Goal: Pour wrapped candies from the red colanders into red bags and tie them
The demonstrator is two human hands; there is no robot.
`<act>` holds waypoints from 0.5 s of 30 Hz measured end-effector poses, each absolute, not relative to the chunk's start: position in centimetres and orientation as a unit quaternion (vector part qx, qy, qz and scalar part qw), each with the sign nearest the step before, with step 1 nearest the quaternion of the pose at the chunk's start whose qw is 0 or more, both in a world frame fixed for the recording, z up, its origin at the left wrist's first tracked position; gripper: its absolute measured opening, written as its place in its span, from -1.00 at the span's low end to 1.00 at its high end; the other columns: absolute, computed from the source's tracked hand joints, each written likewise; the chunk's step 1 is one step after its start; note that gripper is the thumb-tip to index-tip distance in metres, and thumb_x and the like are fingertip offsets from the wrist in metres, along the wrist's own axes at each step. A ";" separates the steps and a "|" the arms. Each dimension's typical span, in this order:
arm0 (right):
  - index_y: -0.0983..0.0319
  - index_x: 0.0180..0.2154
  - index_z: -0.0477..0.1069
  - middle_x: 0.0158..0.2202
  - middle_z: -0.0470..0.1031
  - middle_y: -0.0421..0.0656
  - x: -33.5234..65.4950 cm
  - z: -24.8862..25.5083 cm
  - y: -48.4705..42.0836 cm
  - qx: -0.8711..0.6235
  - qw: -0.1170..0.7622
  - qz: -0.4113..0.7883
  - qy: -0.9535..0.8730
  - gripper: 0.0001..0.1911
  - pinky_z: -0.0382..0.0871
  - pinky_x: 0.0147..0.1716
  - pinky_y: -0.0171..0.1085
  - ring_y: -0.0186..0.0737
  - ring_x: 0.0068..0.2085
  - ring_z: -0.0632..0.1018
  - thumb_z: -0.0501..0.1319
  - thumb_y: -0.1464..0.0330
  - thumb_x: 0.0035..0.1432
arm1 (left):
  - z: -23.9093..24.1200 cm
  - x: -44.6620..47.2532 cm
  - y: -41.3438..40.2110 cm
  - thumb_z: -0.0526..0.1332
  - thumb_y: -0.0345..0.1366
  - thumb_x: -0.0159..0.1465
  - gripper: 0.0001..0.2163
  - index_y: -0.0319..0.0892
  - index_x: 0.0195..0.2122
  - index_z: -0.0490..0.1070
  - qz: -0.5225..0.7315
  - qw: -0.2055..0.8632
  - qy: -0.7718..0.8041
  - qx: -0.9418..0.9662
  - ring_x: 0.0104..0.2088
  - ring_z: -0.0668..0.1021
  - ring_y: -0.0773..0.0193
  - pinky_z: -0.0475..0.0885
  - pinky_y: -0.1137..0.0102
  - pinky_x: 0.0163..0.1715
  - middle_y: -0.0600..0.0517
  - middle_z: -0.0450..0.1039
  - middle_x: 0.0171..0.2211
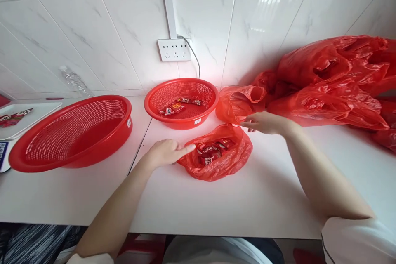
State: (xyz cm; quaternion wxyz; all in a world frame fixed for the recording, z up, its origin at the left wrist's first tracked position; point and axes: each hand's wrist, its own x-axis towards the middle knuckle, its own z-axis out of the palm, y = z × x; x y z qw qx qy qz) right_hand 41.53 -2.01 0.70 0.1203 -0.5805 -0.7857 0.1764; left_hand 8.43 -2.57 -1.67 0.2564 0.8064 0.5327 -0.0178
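An opened red plastic bag (238, 159) sits on the white table with several small red snack packets (213, 151) inside it. My left hand (165, 152) grips its left rim, thumb over the edge and fingers mostly hidden behind the film. At the bag's far right edge, my right hand (262, 123) has its fingers curled in, pinching red film; a second, crumpled red bag (232, 103) lies right behind, and where the two meet is hard to make out. Behind the opened bag stands a round red mesh basket (182, 121) with a few packets in it.
A larger red basket (102, 132) stands at the left. Beyond it are a scale with a white tray (40, 113) bearing packets, and a clear bottle (76, 80) by the wall. Red bags (328, 90) are piled at the right. A power strip (174, 50) is on the tiled wall.
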 end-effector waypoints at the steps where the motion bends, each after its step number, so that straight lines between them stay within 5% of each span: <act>1: 0.21 -0.14 0.52 -0.20 0.57 -0.05 40.9 -0.1 -1.6 -0.600 0.103 0.166 -0.776 -0.59 0.35 -0.18 -0.22 -0.08 -0.13 0.54 0.25 0.08 0.07 | -1.5 8.3 -2.7 0.16 0.07 0.15 -0.57 -0.12 -0.68 0.19 -0.042 0.300 0.520 0.799 -0.62 0.46 0.22 0.19 0.37 -0.58 0.09 0.36 -0.68; 10: 0.24 -0.38 0.45 -0.38 0.52 -0.13 40.9 -3.2 0.8 -0.634 0.055 0.158 -0.755 -0.87 0.29 -0.41 -0.30 -0.17 -0.32 0.51 0.26 0.31 0.00 | 3.5 8.6 -2.1 0.23 -0.11 0.20 -0.80 -0.14 -0.34 0.44 0.232 0.420 0.464 0.745 -0.42 0.52 0.31 0.38 0.45 -0.47 0.06 0.46 -0.41; 15: 0.21 -0.35 0.36 -0.39 0.49 -0.17 41.3 2.3 -0.3 -0.514 0.285 0.286 -0.756 -0.78 0.37 -0.44 -0.28 -0.26 -0.39 0.50 0.26 0.20 0.06 | 8.2 8.9 -1.1 0.31 -0.21 0.15 -0.83 -0.13 -0.26 0.46 0.404 0.405 0.411 0.710 -0.47 0.48 0.35 0.38 0.46 -0.51 0.07 0.45 -0.43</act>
